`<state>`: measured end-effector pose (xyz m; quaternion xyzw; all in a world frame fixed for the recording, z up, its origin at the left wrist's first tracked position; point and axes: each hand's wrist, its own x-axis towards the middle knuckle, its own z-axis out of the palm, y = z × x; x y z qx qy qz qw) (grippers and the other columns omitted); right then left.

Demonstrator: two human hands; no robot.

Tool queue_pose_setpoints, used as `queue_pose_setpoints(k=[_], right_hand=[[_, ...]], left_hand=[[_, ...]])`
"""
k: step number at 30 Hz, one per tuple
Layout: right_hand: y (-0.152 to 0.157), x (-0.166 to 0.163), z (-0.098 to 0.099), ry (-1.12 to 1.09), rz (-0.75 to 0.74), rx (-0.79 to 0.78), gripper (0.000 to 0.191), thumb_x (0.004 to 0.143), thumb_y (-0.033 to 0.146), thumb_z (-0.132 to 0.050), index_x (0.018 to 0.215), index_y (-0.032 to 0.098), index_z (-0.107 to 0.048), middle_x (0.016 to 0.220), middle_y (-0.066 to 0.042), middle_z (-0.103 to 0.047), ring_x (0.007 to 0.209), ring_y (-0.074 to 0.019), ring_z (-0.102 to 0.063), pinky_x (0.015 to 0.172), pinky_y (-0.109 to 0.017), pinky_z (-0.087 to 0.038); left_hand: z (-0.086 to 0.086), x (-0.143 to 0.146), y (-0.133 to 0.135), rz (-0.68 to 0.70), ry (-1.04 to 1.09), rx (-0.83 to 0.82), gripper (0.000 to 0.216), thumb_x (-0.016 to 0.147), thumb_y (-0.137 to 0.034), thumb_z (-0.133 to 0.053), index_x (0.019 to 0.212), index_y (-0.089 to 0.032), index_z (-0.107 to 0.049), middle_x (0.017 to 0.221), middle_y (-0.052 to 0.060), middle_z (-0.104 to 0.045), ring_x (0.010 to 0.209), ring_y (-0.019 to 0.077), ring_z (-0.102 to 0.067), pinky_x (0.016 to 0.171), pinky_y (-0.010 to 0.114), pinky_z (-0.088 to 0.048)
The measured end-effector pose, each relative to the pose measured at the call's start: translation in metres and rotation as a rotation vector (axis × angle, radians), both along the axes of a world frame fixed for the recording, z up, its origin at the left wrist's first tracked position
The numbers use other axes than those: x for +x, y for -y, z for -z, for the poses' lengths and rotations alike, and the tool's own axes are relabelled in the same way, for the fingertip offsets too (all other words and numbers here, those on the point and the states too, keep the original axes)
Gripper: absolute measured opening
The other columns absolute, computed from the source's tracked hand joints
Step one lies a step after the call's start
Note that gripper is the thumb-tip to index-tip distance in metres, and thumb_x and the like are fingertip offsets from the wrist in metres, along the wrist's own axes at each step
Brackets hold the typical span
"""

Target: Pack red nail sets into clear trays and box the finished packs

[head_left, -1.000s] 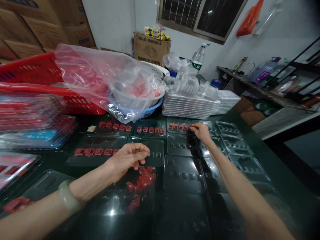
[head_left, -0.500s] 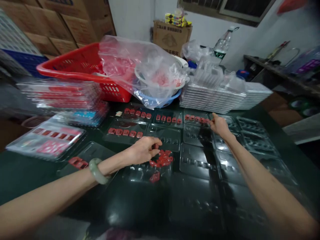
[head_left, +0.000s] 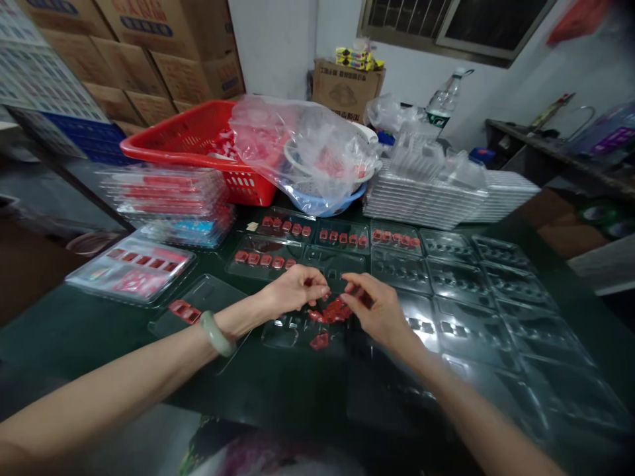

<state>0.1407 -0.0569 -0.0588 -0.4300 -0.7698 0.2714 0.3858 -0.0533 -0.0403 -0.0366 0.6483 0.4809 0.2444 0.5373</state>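
My left hand [head_left: 297, 289], with a pale green bangle [head_left: 217, 334] on the wrist, pinches a small red plastic piece [head_left: 325, 295] at its fingertips. Facing it, my right hand [head_left: 376, 305] has thumb and forefinger apart, with nothing visible between them. Beneath both hands is a pile of red pieces [head_left: 327, 313], partly covered by the fingers. One loose red piece [head_left: 319, 341] lies nearer me. Just beyond the hands sits a clear plastic tray [head_left: 317, 256] with moulded hollows. Rows of red pieces [head_left: 265, 260] fill other trays to the left and behind.
More clear trays [head_left: 459, 284] cover the right side of the dark green table [head_left: 278, 390]. Behind stand a red basket [head_left: 173, 155], a bagged bowl on a blue basin [head_left: 322, 203] and stacked clear trays [head_left: 421, 198]. Filled packs [head_left: 163, 198] are piled at left.
My right hand has come back from the far right filled tray to the pile, and its fingers are now apart. My left hand stays over the pile. The view has shifted slightly.
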Motion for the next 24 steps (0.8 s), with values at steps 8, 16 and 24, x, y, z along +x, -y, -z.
queue_pose_setpoints(k=[8, 16, 24], right_hand=[[0.005, -0.035, -0.009, -0.006, 0.01, 0.114, 0.028, 0.08, 0.021, -0.055, 0.107, 0.024, -0.057, 0.097, -0.006, -0.059, 0.085, -0.0173, -0.056, 0.076, -0.031, -0.046], [-0.001, -0.04, -0.014, -0.048, -0.014, -0.009, 0.007, 0.079, 0.024, -0.057, 0.084, 0.023, -0.062, 0.079, -0.002, -0.058, 0.07, -0.0141, -0.054, 0.063, -0.026, -0.044], [-0.003, -0.044, -0.016, -0.043, -0.14, -0.095, 0.011, 0.079, 0.025, -0.059, 0.087, 0.022, -0.066, 0.076, -0.002, -0.058, 0.069, -0.0134, -0.054, 0.063, -0.025, -0.043]], left_hand=[[0.0, -0.006, 0.006, -0.252, 0.617, -0.52, 0.027, 0.066, -0.033, -0.073, 0.069, -0.01, -0.059, 0.058, 0.003, -0.055, 0.049, 0.008, -0.051, 0.039, 0.017, -0.031], [0.0, -0.005, 0.009, -0.313, 0.509, -0.316, 0.037, 0.067, -0.046, -0.068, 0.066, -0.012, -0.053, 0.053, 0.001, -0.056, 0.044, 0.0084, -0.052, 0.033, 0.015, -0.029], [0.001, -0.014, 0.01, -0.275, 0.538, -0.364, 0.033, 0.058, -0.032, -0.078, 0.064, -0.013, -0.052, 0.046, -0.003, -0.051, 0.038, 0.0044, -0.042, 0.033, 0.014, -0.026]])
